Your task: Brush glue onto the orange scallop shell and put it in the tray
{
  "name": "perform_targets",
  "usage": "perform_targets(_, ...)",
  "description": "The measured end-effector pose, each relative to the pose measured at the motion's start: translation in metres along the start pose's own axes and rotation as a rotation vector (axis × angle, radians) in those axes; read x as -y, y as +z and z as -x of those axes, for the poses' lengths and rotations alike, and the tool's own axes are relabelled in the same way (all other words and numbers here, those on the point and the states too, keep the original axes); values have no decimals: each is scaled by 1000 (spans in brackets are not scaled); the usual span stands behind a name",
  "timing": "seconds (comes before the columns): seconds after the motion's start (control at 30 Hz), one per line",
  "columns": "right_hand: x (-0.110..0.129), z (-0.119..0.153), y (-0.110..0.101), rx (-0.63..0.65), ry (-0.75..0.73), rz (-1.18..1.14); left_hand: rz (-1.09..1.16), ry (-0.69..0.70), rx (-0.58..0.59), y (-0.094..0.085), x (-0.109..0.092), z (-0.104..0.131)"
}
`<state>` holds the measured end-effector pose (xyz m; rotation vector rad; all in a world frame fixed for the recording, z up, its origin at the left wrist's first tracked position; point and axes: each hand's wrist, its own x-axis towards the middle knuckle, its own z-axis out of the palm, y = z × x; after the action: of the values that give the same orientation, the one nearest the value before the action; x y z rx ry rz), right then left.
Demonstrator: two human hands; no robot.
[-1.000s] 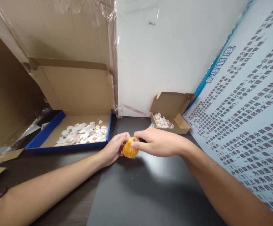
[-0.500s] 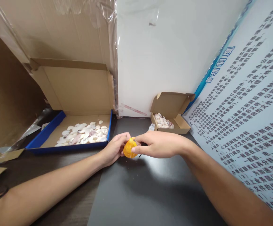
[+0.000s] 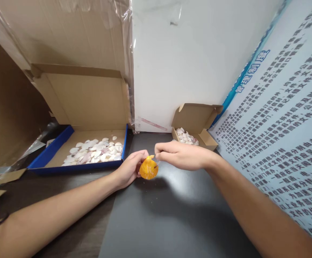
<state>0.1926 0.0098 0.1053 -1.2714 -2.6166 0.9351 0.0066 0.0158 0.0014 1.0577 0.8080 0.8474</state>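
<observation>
A yellow-orange ribbed scallop shell (image 3: 148, 169) hangs over the dark grey mat, its broad fan edge pointing down toward me. My left hand (image 3: 132, 166) is closed on the shell's left side, its fingertips partly hidden behind it. Just right of the shell, my right hand (image 3: 181, 154) is closed in a pinch with the fingers curled. Something thin and pale seems to lie between those fingertips and the shell, too small to name. A small dark mark shows at the shell's right edge.
Back left, an open blue-sided cardboard box (image 3: 76, 169) holds many pale shells (image 3: 91, 152). A smaller open cardboard box (image 3: 208, 139) with shells stands at the back right, partly behind my right hand. A white panel (image 3: 156, 71) and a printed board (image 3: 284, 107) border the dark mat (image 3: 156, 225).
My right hand has moved slightly up and off the shell's face, its thumb now tucked in. More of the shell shows. The left hand stays nearly still, holding the scallop shell.
</observation>
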Motion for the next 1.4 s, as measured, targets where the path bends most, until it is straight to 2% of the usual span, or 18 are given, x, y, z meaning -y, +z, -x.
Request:
perform_targets(0.1,-5,-3,2,-113,-12,-38,-1,-7,0,0,1,0)
perform_targets(0.2,-7,-5,4,-153,-2,-34,7,-3,-6,-2,2,-2)
perform_targets(0.27,-7,-4,2,-102,4,-16,3,3,-5,-2,3,-2)
perform_targets(0.37,-6,-1,-2,57,30,11,-14,3,-2,-3,3,-2)
perform_targets(0.4,-6,0,-4,68,34,10,-17,-1,-1,-2,3,-1)
perform_targets(0.53,-5,1,-5,-99,-9,-64,-5,-15,-8,-1,1,-1)
perform_targets(0.6,-4,1,-4,-137,-27,-84,11,-19,-20,-1,1,-1)
perform_targets(0.67,-4,0,-3,-98,-26,-64,7,-17,-20,0,0,-1)
perform_targets(0.77,-3,0,-3,81,0,-10,-15,-10,-3,1,0,0)
perform_targets(0.83,-3,1,-4,125,5,1,-17,-10,0,1,0,0)
perform_targets(1.0,-2,0,-2,-115,-30,-50,12,-19,-23,1,0,-1)
perform_targets(1.07,-2,-1,-1,-109,-23,-32,13,-20,-20,1,0,0)
perform_targets(1.17,-2,0,-2,30,9,27,-14,-11,-4,1,-1,0)
perform_targets(1.23,-2,1,-3,73,12,34,-20,-9,-5,2,-2,1)
perform_targets(1.4,-2,3,-3,-95,-41,-39,-8,-12,-5,2,-2,1)
